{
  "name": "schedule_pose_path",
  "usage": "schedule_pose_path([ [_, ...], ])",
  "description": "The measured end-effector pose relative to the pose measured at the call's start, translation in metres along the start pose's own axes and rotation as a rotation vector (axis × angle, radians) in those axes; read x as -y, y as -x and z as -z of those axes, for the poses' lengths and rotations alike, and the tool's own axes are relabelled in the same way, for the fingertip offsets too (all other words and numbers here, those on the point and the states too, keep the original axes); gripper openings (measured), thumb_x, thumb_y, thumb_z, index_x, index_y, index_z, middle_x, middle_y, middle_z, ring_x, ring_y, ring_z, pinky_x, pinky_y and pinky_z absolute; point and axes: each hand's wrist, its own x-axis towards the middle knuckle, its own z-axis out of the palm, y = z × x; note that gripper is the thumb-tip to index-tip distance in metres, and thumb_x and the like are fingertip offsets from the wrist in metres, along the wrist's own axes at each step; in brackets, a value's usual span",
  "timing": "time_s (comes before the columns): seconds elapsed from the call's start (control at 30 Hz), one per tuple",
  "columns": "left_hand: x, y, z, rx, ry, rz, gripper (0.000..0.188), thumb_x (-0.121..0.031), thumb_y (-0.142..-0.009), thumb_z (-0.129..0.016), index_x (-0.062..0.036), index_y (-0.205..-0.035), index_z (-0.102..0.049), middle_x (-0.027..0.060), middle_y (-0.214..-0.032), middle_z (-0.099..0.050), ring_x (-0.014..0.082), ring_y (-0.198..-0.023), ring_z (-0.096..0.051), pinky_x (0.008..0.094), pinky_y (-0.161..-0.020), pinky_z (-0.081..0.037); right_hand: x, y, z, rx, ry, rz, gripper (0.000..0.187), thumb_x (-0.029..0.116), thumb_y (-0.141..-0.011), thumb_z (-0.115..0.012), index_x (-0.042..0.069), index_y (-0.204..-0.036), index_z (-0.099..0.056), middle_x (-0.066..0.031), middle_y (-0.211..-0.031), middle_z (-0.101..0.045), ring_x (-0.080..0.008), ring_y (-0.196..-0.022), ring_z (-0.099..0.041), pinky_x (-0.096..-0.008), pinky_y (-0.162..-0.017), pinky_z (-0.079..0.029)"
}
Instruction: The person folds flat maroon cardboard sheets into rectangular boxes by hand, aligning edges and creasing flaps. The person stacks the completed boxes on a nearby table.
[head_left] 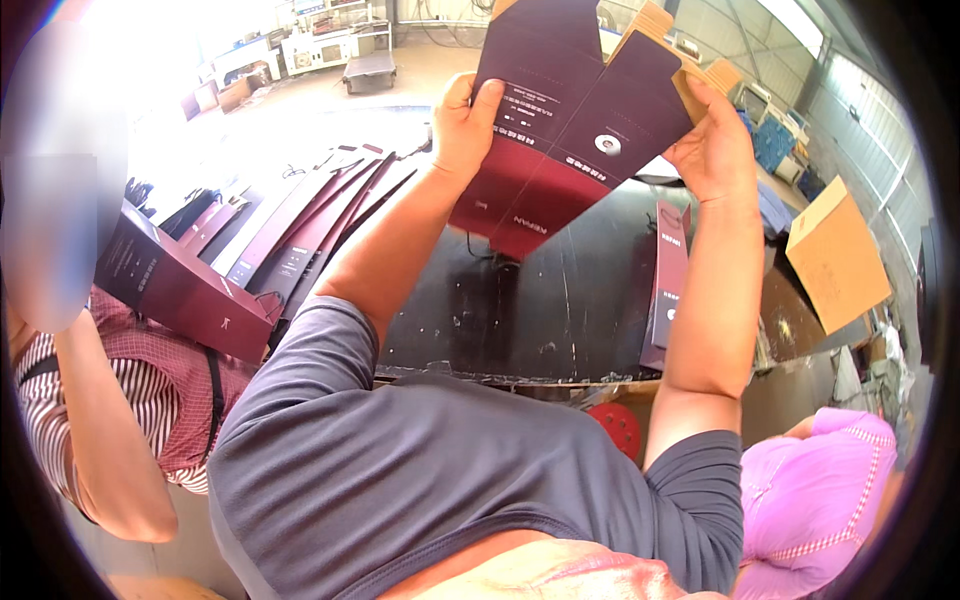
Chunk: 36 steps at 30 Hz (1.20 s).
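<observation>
A large paper gift bag (530, 190), maroon with a dark purple band, hangs upside down above the black table. Its tan-lined bottom flaps stand open at the top, and a dark cord handle shows near its lower end. My left hand (463, 130) grips the bag's left edge, thumb across the printed front face. At the right edge my right hand (718, 150) has its thumb and fingers around a flap; some fingertips are hidden behind the board. Under my right forearm, a narrow folded maroon bag (670, 262) lies on the table.
Several folded bags (310, 225) lie fanned out at the left of the black table (480, 335). A co-worker in a striped sleeve (130, 420) stands left beside a maroon bag (190, 290). Right are a cardboard box (838, 255) and a person in pink (815, 500). A red stool (615, 428) stands below.
</observation>
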Motion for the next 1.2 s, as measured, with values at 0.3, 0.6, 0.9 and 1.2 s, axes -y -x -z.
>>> schedule_pose_path([
  [0.3, -0.001, 0.024, 0.013, 0.199, 0.160, -0.167, 0.051, -0.040, -0.104, -0.042, 0.0049, -0.103, -0.067, 0.0121, -0.092, -0.068, 0.0248, -0.087, -0.061, 0.0350, -0.081, -0.046, -0.057, 0.060, 0.059, -0.009, 0.147, -0.170, 0.055, 0.025, -0.091, -0.072, 0.000, -0.136, -0.051, -0.0109, -0.129, -0.060, -0.0250, -0.109, -0.063, -0.0517, -0.089, -0.052],
  [0.6, -0.010, 0.086, 0.012, 0.399, 0.209, 0.222, 0.051, -0.033, -0.107, -0.028, 0.0000, -0.138, -0.052, 0.0157, -0.147, -0.042, 0.0271, -0.136, -0.037, 0.0392, -0.114, -0.028, -0.125, 0.105, 0.076, -0.179, 0.442, -0.192, 0.039, 0.014, -0.081, -0.082, -0.003, -0.113, -0.068, -0.0074, -0.106, -0.071, -0.0146, -0.096, -0.065, -0.0272, -0.085, -0.049],
  [0.9, -0.015, 0.139, 0.015, 0.622, 0.018, 0.032, 0.064, -0.026, -0.096, -0.045, 0.0030, -0.151, -0.029, 0.0225, -0.158, -0.025, 0.0381, -0.148, -0.019, 0.0469, -0.120, -0.014, -0.164, 0.117, 0.039, -0.363, 0.364, 0.025, 0.040, 0.018, -0.090, -0.074, -0.002, -0.123, -0.065, -0.0068, -0.111, -0.069, -0.0125, -0.100, -0.062, -0.0260, -0.088, -0.047],
  [1.2, -0.059, 0.052, 0.002, 0.446, 0.634, 0.465, 0.058, -0.046, -0.108, -0.026, -0.0020, -0.141, -0.046, 0.0127, -0.123, -0.060, 0.0174, -0.112, -0.055, 0.0334, -0.099, -0.042, -0.091, 0.084, 0.023, 0.371, 0.907, 1.019, 0.083, 0.061, -0.100, -0.024, -0.003, -0.153, -0.021, -0.0229, -0.161, -0.020, -0.0350, -0.151, -0.016, -0.0442, -0.120, -0.010],
])
